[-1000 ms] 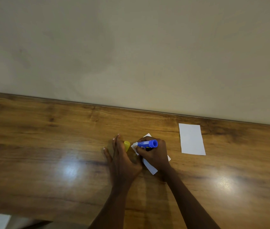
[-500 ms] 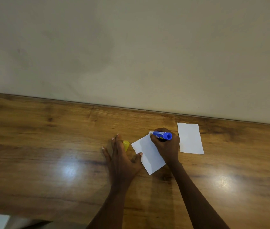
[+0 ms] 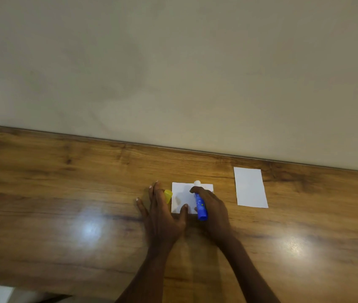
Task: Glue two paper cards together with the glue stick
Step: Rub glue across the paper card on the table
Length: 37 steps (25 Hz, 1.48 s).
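Gripping a blue glue stick [image 3: 201,205] in the right hand [image 3: 212,212], fingers curled shut around the barrel, white tip [image 3: 197,183] pointing away toward the wall [image 3: 173,73] and resting at the far edge of a white paper card [image 3: 181,196]. Barrel angled back toward the wrist, its blunt blue end sticking out near the heel of the palm. Pressing down with the left hand [image 3: 162,215], spread flat and open on the worktop [image 3: 64,204], holding nothing, thumb reaching right onto the near edge of that same card. Lying square to the worktop edge, with its right part hidden under the right hand. Peeking out just beyond the left fingers [image 3: 155,191], touching or almost touching the card's left side: a yellow cap [image 3: 168,195], lying on the wood; cannot tell whether the fingers actually rest on it. Sitting well apart to the right, close to the wall line: a second white paper card [image 3: 250,187], flat, untouched, long side running away from the body. Glossy brown wood grain throughout, with two bright light reflections, one left of the forearms and one right. Plain beige wall filling the upper half.
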Tool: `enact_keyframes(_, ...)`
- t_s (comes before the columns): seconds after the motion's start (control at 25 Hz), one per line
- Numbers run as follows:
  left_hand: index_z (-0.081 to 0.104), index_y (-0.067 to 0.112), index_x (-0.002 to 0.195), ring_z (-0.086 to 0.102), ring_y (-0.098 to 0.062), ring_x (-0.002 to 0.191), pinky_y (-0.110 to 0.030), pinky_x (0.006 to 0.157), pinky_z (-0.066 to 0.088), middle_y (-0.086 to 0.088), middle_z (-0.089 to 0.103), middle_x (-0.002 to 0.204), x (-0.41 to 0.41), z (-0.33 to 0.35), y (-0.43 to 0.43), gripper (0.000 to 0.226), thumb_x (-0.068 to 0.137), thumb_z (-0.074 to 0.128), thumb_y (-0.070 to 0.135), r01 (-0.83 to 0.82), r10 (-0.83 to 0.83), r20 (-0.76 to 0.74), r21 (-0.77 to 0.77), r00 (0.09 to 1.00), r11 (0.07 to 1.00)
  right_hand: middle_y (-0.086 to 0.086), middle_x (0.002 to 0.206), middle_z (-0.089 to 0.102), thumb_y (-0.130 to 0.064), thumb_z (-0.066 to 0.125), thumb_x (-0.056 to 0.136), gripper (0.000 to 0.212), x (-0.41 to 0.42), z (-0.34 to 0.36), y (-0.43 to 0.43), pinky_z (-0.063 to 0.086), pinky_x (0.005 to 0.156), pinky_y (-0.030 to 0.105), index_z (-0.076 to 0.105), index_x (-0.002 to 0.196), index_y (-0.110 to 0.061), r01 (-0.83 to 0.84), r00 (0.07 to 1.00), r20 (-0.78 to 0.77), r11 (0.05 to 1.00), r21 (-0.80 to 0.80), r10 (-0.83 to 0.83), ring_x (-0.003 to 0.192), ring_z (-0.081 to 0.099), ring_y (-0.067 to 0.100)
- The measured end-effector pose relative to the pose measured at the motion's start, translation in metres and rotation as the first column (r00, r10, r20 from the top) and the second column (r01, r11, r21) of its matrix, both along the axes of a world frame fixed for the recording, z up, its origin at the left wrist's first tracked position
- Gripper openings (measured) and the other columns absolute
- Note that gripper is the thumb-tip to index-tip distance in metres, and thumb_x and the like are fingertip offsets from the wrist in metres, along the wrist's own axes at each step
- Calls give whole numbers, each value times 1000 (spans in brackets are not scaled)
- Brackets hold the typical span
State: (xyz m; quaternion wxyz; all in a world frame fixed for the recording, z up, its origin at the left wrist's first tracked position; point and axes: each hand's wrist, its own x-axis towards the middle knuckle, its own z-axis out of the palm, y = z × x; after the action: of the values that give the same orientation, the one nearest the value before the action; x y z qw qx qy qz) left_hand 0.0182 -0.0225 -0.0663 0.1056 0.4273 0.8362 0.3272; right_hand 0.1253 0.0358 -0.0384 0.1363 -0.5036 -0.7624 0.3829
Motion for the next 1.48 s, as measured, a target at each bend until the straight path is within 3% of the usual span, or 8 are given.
enact_keyframes(0.16, 25, 4, 136, 26, -36, 137, -50, 112, -1, -22, 35, 143, 0, -1, 3, 83, 72, 59, 44, -34, 34, -26, 2, 999, 999, 9, 131, 52, -2, 64, 76, 50, 15, 14, 48, 35, 96, 27, 48, 119, -21, -348, 931, 112, 937, -21, 348, 115, 49, 25)
enact_keyframes(0.24, 23, 4, 137, 23, -35, 138, -50, 112, -2, -22, 34, 144, -1, -2, 3, 84, 73, 64, 39, -35, 35, -26, -11, 999, 999, 10, 127, 55, -7, 66, 76, 47, 12, 14, 55, 38, 95, 31, 50, 118, -19, -390, 914, 131, 920, 30, 383, 111, 52, 25)
enact_keyframes(0.36, 20, 6, 138, 21, -34, 139, -49, 112, -3, -20, 33, 145, -1, -4, 2, 85, 73, 62, 41, -15, 14, -39, -13, 999, 1000, 5, 93, 66, -28, 62, 79, 35, -7, 10, 32, 54, 78, 24, 55, 111, -12, -23, 961, -275, 1000, -7, 20, 80, 61, 14)
enact_keyframes(0.48, 18, 8, 138, 18, -31, 140, -47, 113, -4, -17, 31, 147, -1, -5, 2, 84, 75, 60, 44, -17, 17, -30, -10, 999, 1000, 3, 73, 58, -37, 58, 79, 43, -28, 3, 14, 47, 57, 6, 52, 110, -8, 179, 812, -485, 929, -324, -326, 60, 56, 6)
enact_keyframes(0.6, 17, 8, 139, 18, -31, 140, -46, 112, -5, -17, 29, 147, -2, -6, 2, 86, 72, 58, 44, -8, 8, -32, -23, 999, 1000, 0, 77, 58, -29, 67, 75, 33, -36, -1, 10, 50, 78, 22, 57, 93, -4, 126, 868, -428, 946, -299, -251, 71, 58, 7)
enact_keyframes(0.72, 16, 10, 139, 16, -30, 140, -46, 112, -6, -16, 29, 148, -3, -7, 1, 88, 70, 62, 41, 9, -9, -32, -25, 999, 1000, 5, 81, 63, -7, 63, 78, 7, -39, -4, 11, 43, 72, 10, 61, 84, -4, 148, 883, -407, 961, -233, -234, 75, 59, 19)
enact_keyframes(1.0, 15, 12, 140, 15, -29, 140, -49, 112, -5, -14, 30, 148, -4, -6, 1, 92, 67, 67, 34, 39, -40, -50, -28, 998, 999, -19, 69, 56, -7, 63, 78, 12, -37, -4, 10, 39, 63, -3, 63, 90, -4, 93, 917, -377, 989, -111, -129, 63, 58, -5)
enact_keyframes(1.48, 17, 11, 140, 16, -31, 140, -48, 111, -5, -18, 33, 146, -1, -2, 2, 86, 72, 59, 44, 11, -12, -56, -18, 998, 1000, 9, 88, 64, -10, 66, 77, 24, -1, -13, 38, 38, 56, 5, 60, 98, -2, 353, 905, -290, 929, 108, -310, 63, 50, 8)
